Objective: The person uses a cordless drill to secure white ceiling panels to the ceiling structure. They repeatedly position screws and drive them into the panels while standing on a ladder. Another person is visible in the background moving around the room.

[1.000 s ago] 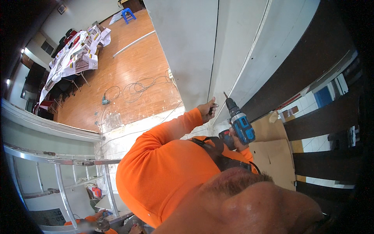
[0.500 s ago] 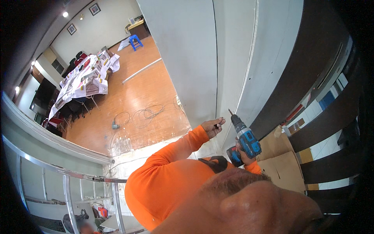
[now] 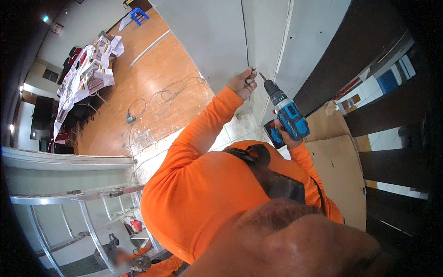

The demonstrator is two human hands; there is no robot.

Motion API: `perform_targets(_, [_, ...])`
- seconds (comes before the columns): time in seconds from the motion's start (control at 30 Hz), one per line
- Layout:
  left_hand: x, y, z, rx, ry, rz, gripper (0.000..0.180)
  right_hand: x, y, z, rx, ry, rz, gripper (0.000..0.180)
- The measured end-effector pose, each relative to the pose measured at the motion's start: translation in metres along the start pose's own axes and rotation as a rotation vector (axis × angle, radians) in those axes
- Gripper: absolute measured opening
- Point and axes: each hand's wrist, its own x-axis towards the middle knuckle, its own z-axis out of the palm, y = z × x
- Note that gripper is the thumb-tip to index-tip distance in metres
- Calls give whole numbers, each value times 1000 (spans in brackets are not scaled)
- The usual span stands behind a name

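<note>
My right hand (image 3: 287, 135) is wrapped round the grip of a blue and black cordless drill (image 3: 291, 115). The drill's slim bit (image 3: 262, 76) points up and to the left, toward the grey wall panels. Left of the bit tip, my left hand (image 3: 242, 85) is raised with its fingers pinched together. A small dark piece (image 3: 254, 69) shows at those fingertips; it looks like a screw, but it is too small to be sure. The bit and the fingertips are close together but apart. A grey panel (image 3: 210, 32) and its dark vertical seam stand just beyond both hands.
An aluminium ladder (image 3: 83, 198) stands at the left, with a co-worker's orange sleeve (image 3: 164, 267) below it. Cardboard (image 3: 337, 171) lies at the right beside dark slats (image 3: 387, 171). A cable (image 3: 166, 99) and a plug-like tool (image 3: 131, 118) lie on the wooden floor.
Both hands have risen toward the panels, the drill with the right one. The view has shifted. More of the co-worker shows at lower left.
</note>
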Motion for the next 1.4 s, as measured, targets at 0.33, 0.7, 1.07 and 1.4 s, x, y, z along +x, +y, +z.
perform_targets(0.33, [21, 15, 5, -38, -162, -55, 20, 31, -13, 11, -71, 76, -111, 25])
perform_targets(0.7, [45, 28, -3, -5, -164, -77, 23, 44, -12, 29, -187, 78, -83, 26])
perform_targets(1.07, [55, 60, 31, 150, -62, 133, 21, 82, -22, 61, -285, 99, -40, 24])
perform_targets(1.4, [92, 134, 82, 207, -286, 179, 28, 176, -54, 73, -160, 242, -339, 26])
